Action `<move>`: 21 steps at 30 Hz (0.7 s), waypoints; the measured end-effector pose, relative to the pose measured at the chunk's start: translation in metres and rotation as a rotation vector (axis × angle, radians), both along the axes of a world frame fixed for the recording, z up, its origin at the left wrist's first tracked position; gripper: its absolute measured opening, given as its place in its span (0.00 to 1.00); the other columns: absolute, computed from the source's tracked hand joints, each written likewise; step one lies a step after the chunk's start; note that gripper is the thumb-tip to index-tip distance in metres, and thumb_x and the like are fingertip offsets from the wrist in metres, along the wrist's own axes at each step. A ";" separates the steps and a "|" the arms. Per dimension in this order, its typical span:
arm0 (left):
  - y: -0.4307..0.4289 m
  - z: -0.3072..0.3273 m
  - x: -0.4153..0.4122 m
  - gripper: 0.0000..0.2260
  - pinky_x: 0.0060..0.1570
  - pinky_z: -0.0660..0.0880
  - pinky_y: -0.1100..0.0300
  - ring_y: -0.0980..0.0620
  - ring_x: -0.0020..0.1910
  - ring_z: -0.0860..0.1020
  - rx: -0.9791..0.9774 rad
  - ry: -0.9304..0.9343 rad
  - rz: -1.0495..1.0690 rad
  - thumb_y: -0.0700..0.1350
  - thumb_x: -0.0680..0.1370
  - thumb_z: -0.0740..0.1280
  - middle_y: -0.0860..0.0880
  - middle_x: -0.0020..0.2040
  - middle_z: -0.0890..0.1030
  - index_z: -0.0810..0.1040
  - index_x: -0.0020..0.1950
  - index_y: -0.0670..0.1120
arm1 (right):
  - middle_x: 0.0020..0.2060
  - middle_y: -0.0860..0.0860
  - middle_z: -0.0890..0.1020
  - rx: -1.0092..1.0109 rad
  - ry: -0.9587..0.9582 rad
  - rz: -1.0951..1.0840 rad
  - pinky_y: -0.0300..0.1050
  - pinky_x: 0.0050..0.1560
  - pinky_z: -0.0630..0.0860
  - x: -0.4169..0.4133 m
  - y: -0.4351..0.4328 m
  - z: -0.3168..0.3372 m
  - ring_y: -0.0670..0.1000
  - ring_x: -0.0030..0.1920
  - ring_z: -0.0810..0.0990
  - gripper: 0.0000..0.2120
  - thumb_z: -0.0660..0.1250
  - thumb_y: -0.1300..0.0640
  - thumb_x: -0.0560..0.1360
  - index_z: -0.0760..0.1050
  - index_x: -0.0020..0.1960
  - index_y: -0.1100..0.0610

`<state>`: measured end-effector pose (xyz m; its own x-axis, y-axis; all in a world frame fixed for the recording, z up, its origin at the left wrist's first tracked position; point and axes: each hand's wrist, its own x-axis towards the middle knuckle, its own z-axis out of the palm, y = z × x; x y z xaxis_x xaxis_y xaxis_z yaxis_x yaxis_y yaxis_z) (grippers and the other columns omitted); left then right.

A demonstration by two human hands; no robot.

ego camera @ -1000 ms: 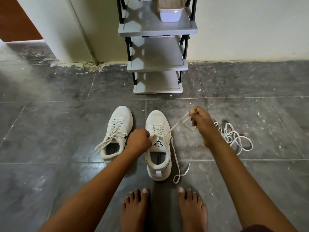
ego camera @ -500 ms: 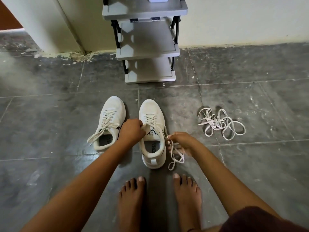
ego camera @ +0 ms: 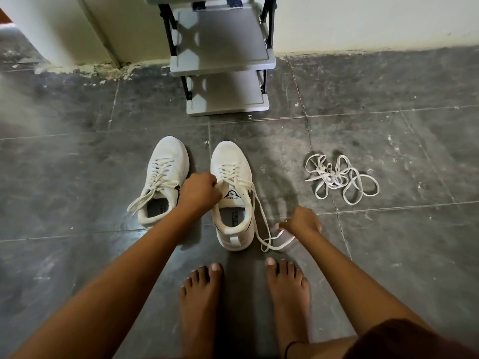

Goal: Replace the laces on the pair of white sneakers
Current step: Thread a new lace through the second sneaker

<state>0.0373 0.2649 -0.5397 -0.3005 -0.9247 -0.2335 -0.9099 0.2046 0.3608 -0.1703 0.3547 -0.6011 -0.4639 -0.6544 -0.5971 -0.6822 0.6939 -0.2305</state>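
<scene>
- Head view: the white mesh sneaker (ego camera: 233,200) stands upright mid-frame on the dark grey tiled floor (ego camera: 77,177), toe toward the cream wall (ego camera: 363,19). The second white sneaker (ego camera: 163,177) is just beside it on the left, with a narrow gap between them.
- The left hand (ego camera: 199,193) has its fingers curled tight, gripping the tongue by the top eyelets.
- The right hand (ego camera: 302,221) is low by the heel's right edge, pinching the flat off-white lace (ego camera: 274,246) that trails from that shoe. It's a bit blurry.
- A tangled heap of loose white laces (ego camera: 339,180) lies well apart to the right, with bare tile all around it.
- A grey plastic shelf rack (ego camera: 223,47) stands beyond the toes, and bare feet (ego camera: 202,294) are near the heels.
</scene>
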 end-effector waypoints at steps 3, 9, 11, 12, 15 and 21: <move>0.000 0.000 0.001 0.09 0.37 0.68 0.55 0.39 0.40 0.76 0.000 -0.001 0.002 0.42 0.73 0.65 0.39 0.36 0.78 0.71 0.34 0.41 | 0.53 0.55 0.81 0.044 0.048 0.021 0.41 0.43 0.70 -0.001 -0.003 -0.003 0.56 0.53 0.80 0.15 0.72 0.52 0.71 0.78 0.55 0.59; 0.000 -0.001 0.001 0.10 0.36 0.67 0.55 0.39 0.40 0.76 0.004 -0.010 0.004 0.41 0.73 0.65 0.42 0.35 0.75 0.69 0.33 0.42 | 0.48 0.61 0.81 -0.505 0.086 -0.171 0.45 0.43 0.68 -0.019 -0.020 0.012 0.62 0.50 0.79 0.09 0.61 0.57 0.76 0.75 0.50 0.61; 0.000 0.000 0.001 0.11 0.35 0.67 0.56 0.39 0.40 0.76 0.006 -0.011 0.006 0.42 0.73 0.65 0.43 0.34 0.74 0.68 0.32 0.43 | 0.43 0.62 0.80 -0.895 -0.009 -0.346 0.45 0.42 0.66 -0.031 -0.035 0.033 0.63 0.46 0.78 0.06 0.60 0.62 0.77 0.72 0.48 0.64; 0.000 0.000 0.001 0.10 0.35 0.66 0.56 0.40 0.40 0.76 0.007 -0.015 0.007 0.42 0.73 0.65 0.44 0.34 0.74 0.68 0.32 0.43 | 0.42 0.62 0.79 -1.055 -0.091 -0.410 0.47 0.43 0.68 -0.035 -0.043 0.046 0.63 0.45 0.78 0.02 0.59 0.64 0.77 0.69 0.47 0.63; -0.001 0.001 -0.001 0.08 0.36 0.67 0.56 0.40 0.40 0.77 0.002 -0.030 0.006 0.42 0.73 0.65 0.42 0.37 0.77 0.70 0.35 0.43 | 0.39 0.59 0.78 -1.411 -0.416 -0.532 0.53 0.48 0.77 -0.031 -0.064 0.092 0.55 0.40 0.79 0.10 0.56 0.66 0.79 0.62 0.43 0.55; -0.005 0.002 0.009 0.07 0.43 0.77 0.51 0.43 0.40 0.81 0.172 0.168 0.087 0.44 0.71 0.72 0.43 0.38 0.81 0.77 0.38 0.42 | 0.35 0.50 0.77 -1.118 -0.775 -0.172 0.36 0.35 0.77 0.014 -0.072 0.122 0.41 0.30 0.76 0.08 0.62 0.66 0.78 0.70 0.43 0.54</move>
<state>0.0463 0.2603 -0.5380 -0.2694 -0.8998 -0.3432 -0.8459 0.0508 0.5309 -0.1558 0.2825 -0.4792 -0.3797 -0.9228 0.0650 -0.0483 -0.0504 -0.9976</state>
